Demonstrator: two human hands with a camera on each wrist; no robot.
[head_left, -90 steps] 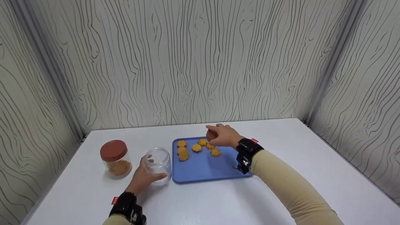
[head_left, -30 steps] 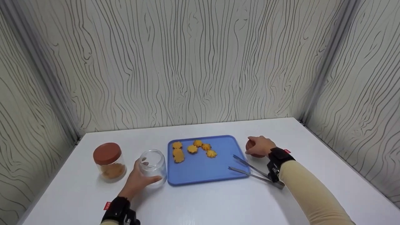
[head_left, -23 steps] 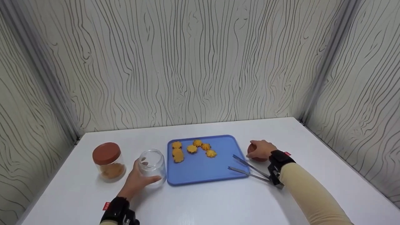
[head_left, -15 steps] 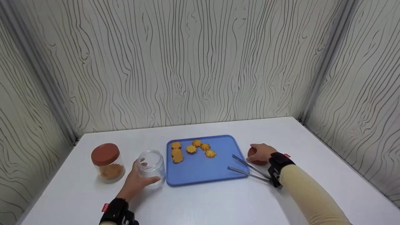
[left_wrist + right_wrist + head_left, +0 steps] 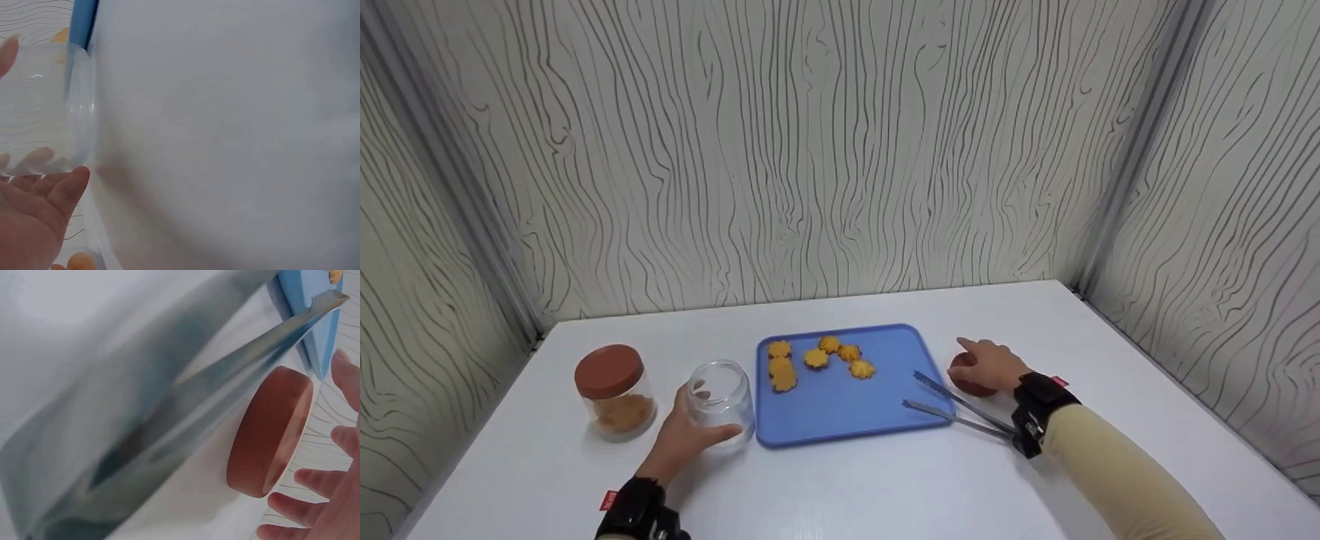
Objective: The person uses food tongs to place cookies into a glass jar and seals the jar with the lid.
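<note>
My left hand (image 5: pixel 684 431) grips a clear, uncapped plastic jar (image 5: pixel 721 401) standing left of the blue tray, thumb on its near side and fingers around its far left side. Nothing shows inside the jar. On the right, a brown-red lid (image 5: pixel 270 433) lies flat on the table. My right hand (image 5: pixel 996 366) is just above it, fingers spread and apart from the lid in the right wrist view. Metal tongs (image 5: pixel 967 411) lie below that wrist, their toothed tips over the tray's right edge.
The blue tray (image 5: pixel 847 412) carries several flower-shaped cookies (image 5: pixel 817 358) toward its back left. A second jar (image 5: pixel 615 394), capped with a brown-red lid and partly filled with cookies, stands at the far left. Patterned panels (image 5: pixel 780 165) enclose the white table (image 5: pixel 825 487).
My right hand has carried the lid from above the tray to the table at right and let go of it. The tongs have come into view. My left hand keeps its grip on the jar.
</note>
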